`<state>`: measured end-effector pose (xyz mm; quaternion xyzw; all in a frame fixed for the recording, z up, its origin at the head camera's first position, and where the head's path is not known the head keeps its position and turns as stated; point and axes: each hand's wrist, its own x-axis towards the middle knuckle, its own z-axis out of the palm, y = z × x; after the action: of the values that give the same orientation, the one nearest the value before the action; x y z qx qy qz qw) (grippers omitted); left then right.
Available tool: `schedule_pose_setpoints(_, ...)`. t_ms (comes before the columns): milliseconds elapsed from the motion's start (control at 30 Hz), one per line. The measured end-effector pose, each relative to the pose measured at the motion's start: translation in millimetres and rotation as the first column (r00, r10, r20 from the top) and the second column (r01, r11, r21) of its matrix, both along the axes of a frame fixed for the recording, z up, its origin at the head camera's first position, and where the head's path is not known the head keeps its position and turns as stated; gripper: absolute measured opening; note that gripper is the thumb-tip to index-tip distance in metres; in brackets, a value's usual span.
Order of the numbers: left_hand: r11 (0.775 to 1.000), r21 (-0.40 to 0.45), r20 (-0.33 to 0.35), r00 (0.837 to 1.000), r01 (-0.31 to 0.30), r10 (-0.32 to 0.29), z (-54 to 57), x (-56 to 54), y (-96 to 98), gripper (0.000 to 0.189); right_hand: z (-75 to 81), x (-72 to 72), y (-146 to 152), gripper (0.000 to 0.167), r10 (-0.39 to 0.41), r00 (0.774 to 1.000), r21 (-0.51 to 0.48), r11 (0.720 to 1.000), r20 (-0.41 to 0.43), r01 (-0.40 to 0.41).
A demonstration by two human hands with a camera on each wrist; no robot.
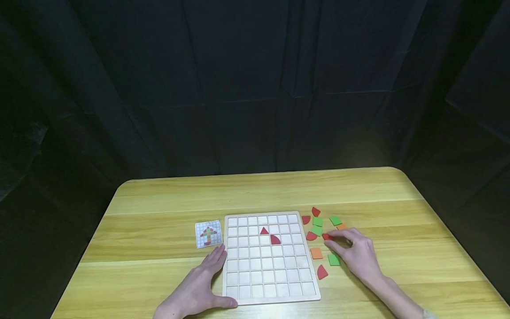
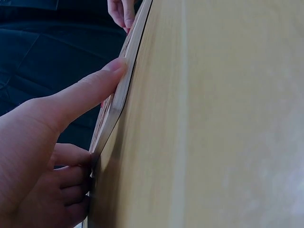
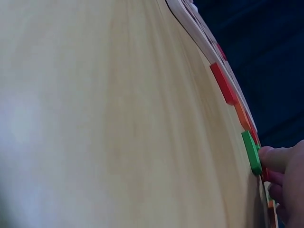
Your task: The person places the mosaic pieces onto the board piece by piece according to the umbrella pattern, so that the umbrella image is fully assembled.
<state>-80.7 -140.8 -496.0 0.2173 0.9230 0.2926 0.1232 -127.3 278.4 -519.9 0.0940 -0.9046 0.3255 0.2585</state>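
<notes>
A white grid board with a wooden rim lies on the table. My left hand holds its near left corner, thumb against the front edge and fingers along the left side. Two red pieces lie in its cells: a triangle and a quarter circle. Right of the board, my right hand pinches a red piece between thumb and fingertips; its exact outline is partly covered. A green square lies just under that hand, also close by the thumb in the right wrist view.
Left of the board lies a pattern card printed with a red, green and orange figure. Around the right hand are scattered several red quarter circles, green squares and orange squares. A dark curtain hangs behind the wooden table.
</notes>
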Motion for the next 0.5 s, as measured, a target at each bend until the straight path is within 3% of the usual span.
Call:
schedule_pose_setpoints(267,1.0,-0.002,-0.004,1.0,0.001,-0.001,0.1,-0.2,0.2,0.119,3.3,7.1,-12.0,0.032,-0.002,0.999,-0.011,1.0,-0.047,0.002)
schedule_pose_setpoints(500,1.0,-0.004,0.009,1.0,0.001,-0.001,1.5,-0.5,-0.1,0.12,4.7,13.6,-29.5,0.031,0.014,0.999,-0.045,0.999,-0.036,-0.015)
